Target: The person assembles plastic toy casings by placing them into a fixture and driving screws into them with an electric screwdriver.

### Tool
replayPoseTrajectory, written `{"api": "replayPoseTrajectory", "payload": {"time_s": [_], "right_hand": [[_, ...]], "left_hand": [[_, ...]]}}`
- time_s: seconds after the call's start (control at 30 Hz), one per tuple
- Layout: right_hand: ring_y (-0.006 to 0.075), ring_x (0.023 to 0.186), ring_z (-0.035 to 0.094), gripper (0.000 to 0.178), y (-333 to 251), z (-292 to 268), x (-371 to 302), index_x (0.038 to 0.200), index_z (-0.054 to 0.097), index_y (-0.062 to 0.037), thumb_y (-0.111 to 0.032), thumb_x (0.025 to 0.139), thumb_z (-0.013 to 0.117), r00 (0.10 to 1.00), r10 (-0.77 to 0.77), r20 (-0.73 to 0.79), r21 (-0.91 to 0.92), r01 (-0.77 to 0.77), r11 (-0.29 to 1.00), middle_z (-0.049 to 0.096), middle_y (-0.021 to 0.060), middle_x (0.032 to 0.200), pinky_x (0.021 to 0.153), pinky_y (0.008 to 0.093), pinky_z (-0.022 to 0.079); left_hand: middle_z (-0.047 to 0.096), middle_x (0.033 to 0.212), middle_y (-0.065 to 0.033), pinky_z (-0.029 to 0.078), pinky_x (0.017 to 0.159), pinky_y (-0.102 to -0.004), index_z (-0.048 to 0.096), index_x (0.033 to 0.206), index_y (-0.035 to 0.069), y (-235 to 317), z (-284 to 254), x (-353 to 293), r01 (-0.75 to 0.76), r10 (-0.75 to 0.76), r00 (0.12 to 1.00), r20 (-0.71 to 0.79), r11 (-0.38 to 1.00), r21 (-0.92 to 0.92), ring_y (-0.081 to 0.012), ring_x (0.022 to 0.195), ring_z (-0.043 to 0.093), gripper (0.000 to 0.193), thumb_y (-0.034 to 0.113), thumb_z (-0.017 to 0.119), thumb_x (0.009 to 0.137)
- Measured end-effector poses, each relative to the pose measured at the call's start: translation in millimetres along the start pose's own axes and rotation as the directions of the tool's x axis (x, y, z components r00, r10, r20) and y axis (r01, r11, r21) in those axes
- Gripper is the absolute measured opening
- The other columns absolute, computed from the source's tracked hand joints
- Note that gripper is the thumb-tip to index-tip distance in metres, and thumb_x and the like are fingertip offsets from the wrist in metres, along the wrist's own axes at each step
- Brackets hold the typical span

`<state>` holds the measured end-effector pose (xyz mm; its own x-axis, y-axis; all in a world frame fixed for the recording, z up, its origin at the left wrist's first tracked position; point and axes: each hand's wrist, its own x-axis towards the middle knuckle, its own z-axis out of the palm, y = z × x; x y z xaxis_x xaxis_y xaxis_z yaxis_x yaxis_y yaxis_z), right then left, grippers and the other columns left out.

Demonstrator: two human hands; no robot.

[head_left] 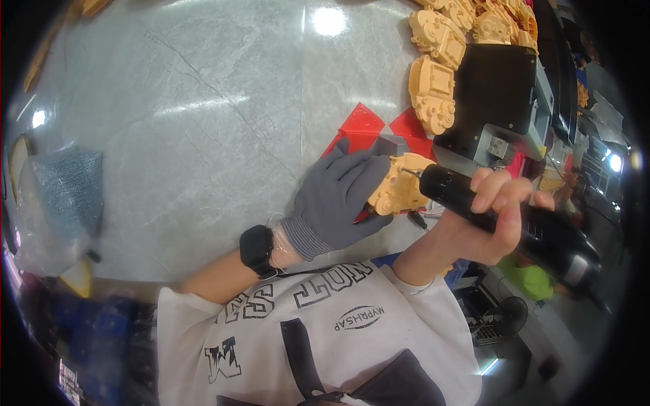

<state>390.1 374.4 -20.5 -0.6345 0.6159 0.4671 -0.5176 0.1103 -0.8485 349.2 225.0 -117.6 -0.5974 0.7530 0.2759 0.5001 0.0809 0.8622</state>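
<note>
My left hand [340,193], in a grey glove, is closed round the left side of a tan moulded plastic housing [401,188]. The housing is held over a dark grey block [390,144] among red flaps on the table. Bare, my right hand [492,215] wraps round a black electric screwdriver [455,189]. Its thin bit points left and reaches the upper part of the housing; whether it sits in a screw cannot be made out. The gloved fingers hide part of the housing's left side.
Several tan housings [433,95] lie and pile up at the far right, beside a black box-shaped machine [484,91]. A red sheet [362,120] lies on the grey marbled table [203,135]. Clear plastic bags with bluish bubble wrap [64,196] are at the left edge.
</note>
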Motion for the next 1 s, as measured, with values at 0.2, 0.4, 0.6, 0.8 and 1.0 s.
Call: {"api": "replayPoseTrajectory", "payload": {"time_s": [0.2,0.4,0.6,0.8,1.0], "right_hand": [[0.0136,0.055,0.048,0.044,-5.9,13.1,-5.2,0.118,0.042,-0.0092,-0.008,0.074,0.048,0.994,-0.086,0.071,-0.146,0.095,0.985,0.048,0.0044,0.069,0.062,0.0315,0.042],[0.0210,0.053,0.051,0.070,-0.4,-2.0,-0.9,0.131,0.028,-0.0062,-0.042,0.080,0.061,0.999,0.000,0.039,0.119,-0.005,0.993,0.052,0.0109,0.075,0.053,0.0337,0.042],[0.0262,0.060,0.054,0.082,-0.8,-8.6,5.5,0.133,0.026,-0.0007,-0.063,0.081,0.041,0.992,-0.017,0.122,0.327,-0.024,0.945,0.054,0.0174,0.079,0.057,0.0368,0.044],[0.0303,0.065,0.058,0.082,-12.7,-5.9,9.0,0.131,0.033,0.0013,-0.063,0.080,0.041,0.997,0.068,0.046,0.230,-0.077,0.970,0.057,0.0186,0.082,0.064,0.0406,0.046],[0.0244,0.054,0.053,0.084,-8.4,-12.3,13.6,0.126,0.040,0.0001,-0.068,0.077,0.041,0.984,0.010,0.178,0.312,-0.066,0.948,0.055,0.0125,0.071,0.058,0.0386,0.042]], "left_hand": [[0.054,0.110,-0.0185,0.039,0.094,-0.0495,0.046,0.120,-0.002,4.3,-1.6,2.7,-0.001,0.001,1.000,0.017,1.000,0.006,-0.0321,0.101,0.052,0.069,0.029,0.074,0.065],[0.055,0.107,-0.0169,0.040,0.092,-0.0498,0.046,0.120,0.000,3.2,-14.1,6.6,-0.078,0.079,0.997,0.006,0.996,-0.048,-0.0352,0.097,0.054,0.066,0.027,0.074,0.066],[0.055,0.108,-0.0151,0.042,0.090,-0.0487,0.046,0.119,0.001,7.3,-15.9,3.5,-0.096,0.096,0.995,-0.015,0.995,0.022,-0.0353,0.095,0.054,0.063,0.025,0.074,0.067],[0.056,0.107,-0.0152,0.042,0.090,-0.0487,0.047,0.118,0.001,5.5,-16.7,4.1,-0.106,0.106,0.994,-0.006,0.994,0.004,-0.0349,0.095,0.054,0.060,0.024,0.073,0.069],[0.053,0.123,-0.0139,0.038,0.097,-0.0467,0.044,0.125,0.002,4.2,-18.5,4.2,-0.075,0.075,0.996,0.050,0.997,0.003,-0.0333,0.105,0.053,0.066,0.023,0.072,0.069]]}}
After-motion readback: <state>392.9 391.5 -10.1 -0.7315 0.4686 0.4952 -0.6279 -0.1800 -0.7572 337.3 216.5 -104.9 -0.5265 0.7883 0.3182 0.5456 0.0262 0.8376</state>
